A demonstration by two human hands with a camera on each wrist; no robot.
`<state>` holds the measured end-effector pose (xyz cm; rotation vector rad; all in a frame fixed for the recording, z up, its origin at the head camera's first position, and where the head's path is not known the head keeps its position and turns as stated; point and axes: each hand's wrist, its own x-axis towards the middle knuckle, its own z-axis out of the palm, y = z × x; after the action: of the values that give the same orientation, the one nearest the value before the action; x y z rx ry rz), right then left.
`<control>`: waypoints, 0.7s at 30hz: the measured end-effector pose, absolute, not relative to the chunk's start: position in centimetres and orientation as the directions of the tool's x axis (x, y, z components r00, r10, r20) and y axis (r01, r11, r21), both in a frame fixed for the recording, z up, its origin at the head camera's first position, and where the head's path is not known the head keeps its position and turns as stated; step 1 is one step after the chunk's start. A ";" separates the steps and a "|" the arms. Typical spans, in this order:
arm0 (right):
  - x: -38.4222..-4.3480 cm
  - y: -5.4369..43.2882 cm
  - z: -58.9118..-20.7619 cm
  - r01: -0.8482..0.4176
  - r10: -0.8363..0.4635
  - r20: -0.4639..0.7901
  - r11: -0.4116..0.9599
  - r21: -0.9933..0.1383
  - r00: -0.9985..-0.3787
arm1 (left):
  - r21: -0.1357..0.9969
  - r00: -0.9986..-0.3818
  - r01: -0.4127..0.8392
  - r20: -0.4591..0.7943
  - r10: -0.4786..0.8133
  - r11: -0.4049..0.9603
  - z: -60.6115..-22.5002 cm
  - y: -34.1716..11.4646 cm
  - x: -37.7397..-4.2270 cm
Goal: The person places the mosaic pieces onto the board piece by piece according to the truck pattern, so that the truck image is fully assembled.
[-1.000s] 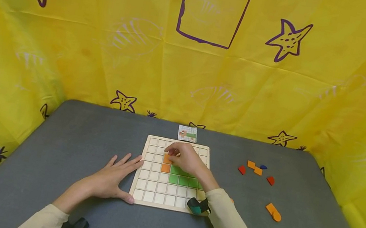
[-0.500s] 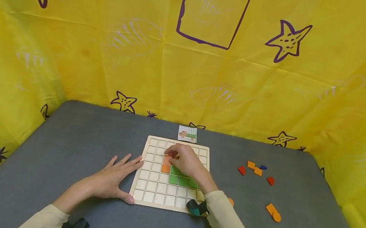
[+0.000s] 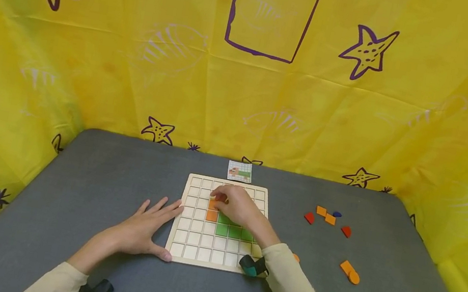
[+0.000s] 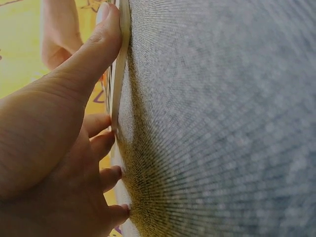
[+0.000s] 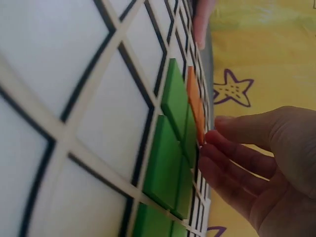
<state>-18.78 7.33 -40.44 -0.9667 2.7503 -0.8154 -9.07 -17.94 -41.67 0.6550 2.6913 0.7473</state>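
A pale wooden grid board lies on the dark table. My left hand rests at its left edge with fingers spread; in the left wrist view the thumb lies along the board's side. My right hand is over the upper middle of the board, thumb and fingers bent close above the orange square tiles. I cannot tell whether its fingertips pinch a piece. Several green square tiles sit in the cells beside the orange ones, partly hidden under the right hand and forearm.
A small pattern card lies behind the board. To the right are loose orange squares, red pieces, a blue piece, and an orange rectangle with an orange disc. A yellow printed cloth hangs behind the table.
My right hand shifts only very slightly over the orange tiles. The left hand stays where it was at the board's edge.
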 end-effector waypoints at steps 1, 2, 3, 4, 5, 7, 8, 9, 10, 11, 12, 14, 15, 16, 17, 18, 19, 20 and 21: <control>-18.7 7.4 -40.3 -0.544 -0.608 0.066 0.650 -0.530 -0.791 | 0.540 -0.861 0.349 -0.138 0.490 0.766 -41.6 -18.0 -9.1; -18.7 7.5 -40.0 -0.537 -0.605 0.062 0.649 -0.538 -0.794 | 0.542 -0.862 0.344 -0.141 0.487 0.767 -41.6 -17.9 -9.1; -18.6 7.6 -39.8 -0.531 -0.602 0.059 0.649 -0.545 -0.796 | 0.541 -0.862 0.342 -0.145 0.486 0.768 -41.6 -17.9 -9.1; -18.6 7.7 -39.5 -0.526 -0.599 0.058 0.647 -0.552 -0.799 | 0.541 -0.862 0.342 -0.144 0.486 0.768 -41.5 -17.9 -9.1; -18.6 7.8 -39.3 -0.524 -0.597 0.061 0.646 -0.556 -0.800 | 0.541 -0.863 0.340 -0.146 0.484 0.769 -41.5 -17.9 -9.1; -18.6 8.1 -38.9 -0.523 -0.592 0.068 0.645 -0.557 -0.803 | 0.537 -0.863 0.344 -0.143 0.485 0.770 -41.4 -18.0 -9.1; -18.6 8.3 -38.8 -0.525 -0.591 0.075 0.644 -0.557 -0.803 | 0.535 -0.863 0.345 -0.142 0.484 0.771 -41.4 -18.0 -9.1; -18.6 8.5 -38.7 -0.531 -0.590 0.084 0.643 -0.552 -0.803 | 0.535 -0.864 0.345 -0.140 0.484 0.771 -41.4 -18.0 -9.1; -18.5 8.6 -38.6 -0.534 -0.588 0.093 0.641 -0.552 -0.803 | 0.535 -0.864 0.346 -0.138 0.484 0.771 -41.4 -18.0 -9.1; -18.5 8.8 -38.5 -0.536 -0.586 0.101 0.639 -0.552 -0.804 | 0.535 -0.864 0.348 -0.136 0.485 0.770 -41.4 -18.0 -9.0; -18.5 9.0 -38.5 -0.535 -0.583 0.107 0.637 -0.555 -0.805 | 0.534 -0.863 0.349 -0.136 0.486 0.770 -41.4 -18.0 -9.0; -18.6 9.4 -38.4 -0.528 -0.576 0.110 0.635 -0.564 -0.810 | 0.534 -0.863 0.349 -0.137 0.486 0.770 -41.4 -18.0 -9.0; -18.5 9.7 -38.4 -0.524 -0.572 0.110 0.634 -0.569 -0.813 | 0.535 -0.862 0.350 -0.137 0.488 0.769 -41.3 -18.0 -9.0; -18.6 9.9 -38.4 -0.517 -0.567 0.110 0.634 -0.575 -0.817 | 0.536 -0.861 0.351 -0.137 0.489 0.768 -41.3 -18.0 -9.0; -18.6 10.1 -38.5 -0.514 -0.565 0.110 0.632 -0.580 -0.818 | 0.536 -0.860 0.353 -0.137 0.491 0.767 -41.3 -18.0 -9.0; -18.6 10.4 -38.5 -0.512 -0.562 0.112 0.631 -0.582 -0.820 | 0.536 -0.860 0.352 -0.138 0.491 0.767 -41.3 -18.0 -9.0; -18.7 10.6 -38.5 -0.512 -0.561 0.112 0.632 -0.582 -0.820 | 0.537 -0.860 0.352 -0.138 0.491 0.767 -41.3 -18.0 -9.0; -18.7 10.9 -38.6 -0.516 -0.561 0.117 0.633 -0.577 -0.820 | 0.538 -0.860 0.351 -0.139 0.491 0.767 -41.3 -18.0 -9.0; -18.7 11.1 -38.6 -0.519 -0.560 0.123 0.634 -0.573 -0.820 | 0.539 -0.860 0.350 -0.139 0.491 0.766 -41.4 -18.0 -9.0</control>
<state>-18.72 11.11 -38.62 -0.9187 2.7798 -0.9414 -9.04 -17.95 -41.38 0.6545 2.6904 0.7418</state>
